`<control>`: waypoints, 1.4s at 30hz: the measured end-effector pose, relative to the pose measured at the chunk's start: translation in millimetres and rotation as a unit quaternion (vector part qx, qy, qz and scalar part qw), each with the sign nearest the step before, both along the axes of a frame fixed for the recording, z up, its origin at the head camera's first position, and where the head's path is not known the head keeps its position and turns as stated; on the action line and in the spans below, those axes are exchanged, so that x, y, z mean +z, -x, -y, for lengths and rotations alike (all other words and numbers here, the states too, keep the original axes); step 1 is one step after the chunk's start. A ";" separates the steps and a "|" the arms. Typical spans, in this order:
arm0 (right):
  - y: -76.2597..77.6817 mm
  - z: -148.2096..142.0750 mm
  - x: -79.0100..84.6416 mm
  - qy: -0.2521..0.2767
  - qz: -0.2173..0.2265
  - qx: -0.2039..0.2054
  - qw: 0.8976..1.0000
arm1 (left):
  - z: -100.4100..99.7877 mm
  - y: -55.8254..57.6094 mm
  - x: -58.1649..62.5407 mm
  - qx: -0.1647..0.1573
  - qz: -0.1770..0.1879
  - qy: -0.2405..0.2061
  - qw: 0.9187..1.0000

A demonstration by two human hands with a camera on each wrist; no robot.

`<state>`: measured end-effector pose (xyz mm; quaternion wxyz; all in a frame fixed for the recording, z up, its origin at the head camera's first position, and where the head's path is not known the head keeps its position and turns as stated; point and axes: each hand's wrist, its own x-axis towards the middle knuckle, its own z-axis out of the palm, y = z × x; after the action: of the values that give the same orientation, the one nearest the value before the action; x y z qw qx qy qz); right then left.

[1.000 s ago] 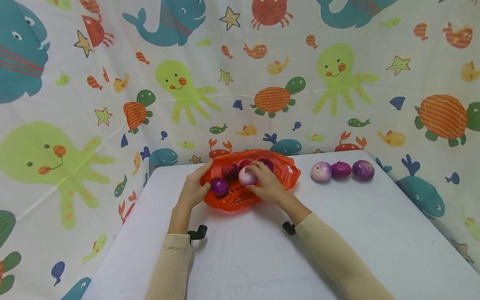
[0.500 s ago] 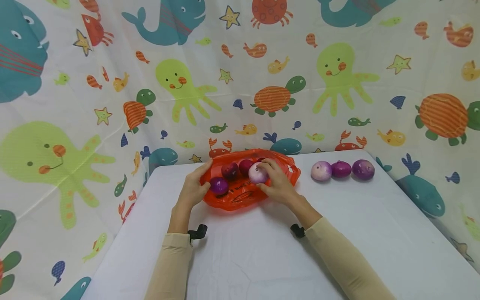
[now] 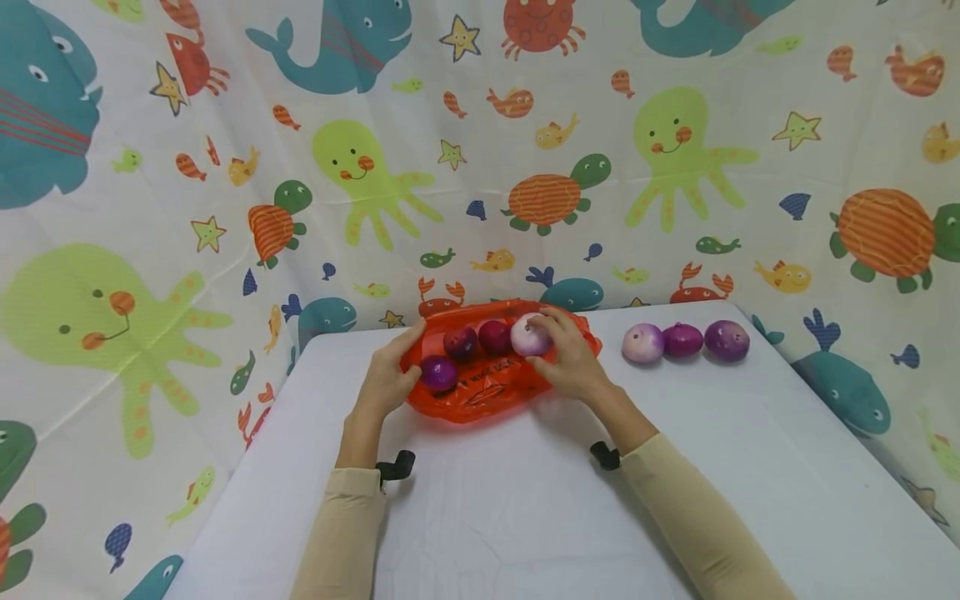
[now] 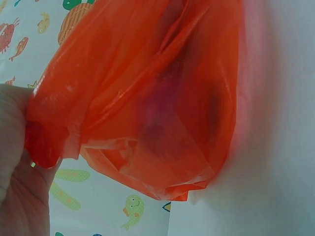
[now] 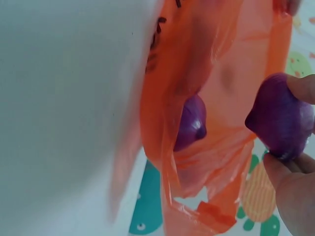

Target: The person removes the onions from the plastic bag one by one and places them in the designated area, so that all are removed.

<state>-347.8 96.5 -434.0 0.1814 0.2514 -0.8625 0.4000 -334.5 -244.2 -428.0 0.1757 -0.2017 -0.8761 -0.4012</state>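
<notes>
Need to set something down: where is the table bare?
The table is bare between the left sleeve and right sleeve, nearer than the red bag, and in front of the onion row. It's crowded at the bag: onions, left hand, right hand.

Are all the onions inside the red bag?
No, three onions sit in a row on the white table, off to the right of the red bag.

We seem to be in a curtained-off nook, like a small filming booth: a fabric backdrop (image 3: 480, 125) printed with octopuses (image 3: 341, 150), turtles (image 3: 543, 198) and whales (image 3: 352, 50) encloses a white surface (image 3: 480, 517). We cannot tell what building holds it.
</notes>
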 end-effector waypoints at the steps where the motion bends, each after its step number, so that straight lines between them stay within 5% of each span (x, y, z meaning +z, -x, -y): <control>1: 0.1 -1.5 0.8 0.003 -0.003 0.000 1.000 | 0.0 -0.1 0.0 0.000 0.000 -0.001 1.000; 13: 5.8 -23.6 7.1 0.029 -0.036 -0.028 0.999 | 0.3 0.3 0.3 -0.003 0.000 -0.004 1.000; 31: 18.4 -72.3 6.1 0.034 -0.018 -0.080 0.996 | -0.3 -0.8 1.3 0.000 0.000 -0.005 1.000; 42: 20.7 -96.3 2.9 0.021 0.052 -0.120 0.991 | -0.2 -1.5 1.1 0.000 0.001 -0.003 1.000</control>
<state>-368.5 192.8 -431.1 0.1883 0.1207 -0.8862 0.4057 -333.0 -244.0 -426.9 0.1756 -0.2011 -0.8750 -0.4038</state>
